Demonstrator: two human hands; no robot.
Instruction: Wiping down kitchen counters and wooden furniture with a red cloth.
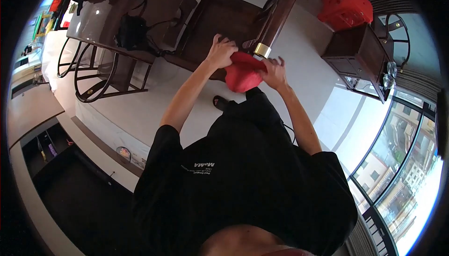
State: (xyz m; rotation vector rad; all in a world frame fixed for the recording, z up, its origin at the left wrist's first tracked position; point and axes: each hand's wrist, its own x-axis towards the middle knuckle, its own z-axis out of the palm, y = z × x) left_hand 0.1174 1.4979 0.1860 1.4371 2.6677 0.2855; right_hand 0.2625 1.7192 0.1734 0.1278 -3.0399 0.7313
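A red piece of fabric (242, 77) hangs in front of my waist, stretched between my two hands. It sags into a rounded fold at the bottom; whether it is a plain cloth or something sewn, I cannot tell. My left hand (223, 51) grips its upper left edge, with the fingers bent over. On the other side my right hand (274, 73) pinches the right edge between thumb and fingers. Just beyond the fabric is a dark wooden post (277, 21) with a brass-coloured end band (262, 50).
A large dark wooden armchair (224, 21) stands ahead. To the left, a black bag (131, 33) rests by a glossy table (94, 19), with a curved-back chair (115, 77) below. A red plastic crate (347, 8) sits on a wooden cabinet (357, 49) at right. Glazed windows (389, 143) line the right side.
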